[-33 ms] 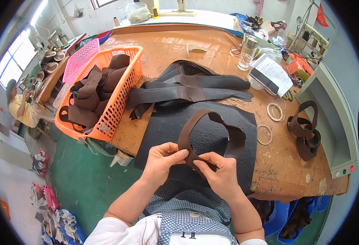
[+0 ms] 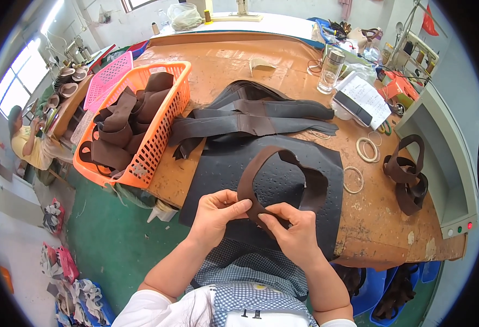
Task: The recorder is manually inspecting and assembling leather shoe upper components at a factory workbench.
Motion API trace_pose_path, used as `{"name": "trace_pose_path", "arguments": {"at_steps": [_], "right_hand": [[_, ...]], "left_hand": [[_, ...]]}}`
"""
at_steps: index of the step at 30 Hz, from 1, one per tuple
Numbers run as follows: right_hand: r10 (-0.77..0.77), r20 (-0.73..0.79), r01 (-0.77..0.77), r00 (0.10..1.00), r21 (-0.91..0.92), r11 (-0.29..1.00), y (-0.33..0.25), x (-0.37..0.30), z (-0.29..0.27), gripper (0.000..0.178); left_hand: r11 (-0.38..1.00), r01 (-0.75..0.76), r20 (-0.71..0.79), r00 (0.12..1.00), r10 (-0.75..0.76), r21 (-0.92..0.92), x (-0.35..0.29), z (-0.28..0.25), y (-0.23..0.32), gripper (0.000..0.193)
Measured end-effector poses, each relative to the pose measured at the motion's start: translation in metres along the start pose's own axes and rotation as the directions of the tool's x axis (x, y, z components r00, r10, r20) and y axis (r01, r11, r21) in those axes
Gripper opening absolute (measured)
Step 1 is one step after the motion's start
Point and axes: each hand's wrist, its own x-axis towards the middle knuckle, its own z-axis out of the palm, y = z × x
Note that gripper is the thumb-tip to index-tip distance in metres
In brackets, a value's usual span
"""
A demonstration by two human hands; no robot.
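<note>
A dark brown strip [image 2: 254, 173] of leather-like material is bent into a loop above the black perforated mat [image 2: 326, 169]. My left hand [image 2: 217, 213] pinches its near edge between thumb and fingers. Just to the right, my right hand [image 2: 294, 222] grips the same strip, thumb on top. The far side of the loop stands upright over the mat. Beyond it lies a pile of long dark strips [image 2: 255, 124] across the table. On the left, an orange basket [image 2: 166, 128] holds several curled brown strips [image 2: 117, 128].
Two brown loops [image 2: 404, 169] stand at the right beside a grey machine housing [image 2: 450, 180]. Rubber-like rings [image 2: 367, 150], a phone [image 2: 352, 108], paper [image 2: 374, 101] and a glass bottle [image 2: 331, 71] lie nearby. Blue bins [image 2: 367, 294] sit below the table. Another person [image 2: 29, 141] sits far left.
</note>
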Motion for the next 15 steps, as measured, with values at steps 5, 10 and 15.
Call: {"name": "trace_pose_path", "arguments": {"at_steps": [5, 10, 15], "right_hand": [[-0.05, -0.051, 0.054, 0.997, 0.066, 0.996, 0.0022, -0.0006, 0.0023, 0.014], [-0.048, -0.029, 0.049, 0.998, 0.057, 0.997, 0.0019, -0.0009, 0.0035, 0.016], [-0.066, -0.027, 0.067, 0.997, 0.041, 0.997, 0.001, -0.0029, 0.006, 0.013]], "left_hand": [[1.0, 0.0, 0.028, 1.0, 0.0, -0.011, 0.0009, 0.001, 0.003, 0.009], [0.999, -0.032, 0.027, 0.999, 0.031, 0.031, 0.001, 0.0009, 0.0046, 0.011], [0.999, -0.033, 0.015, 0.999, 0.033, 0.025, 0.0005, 0.0016, 0.0024, 0.013]]}}
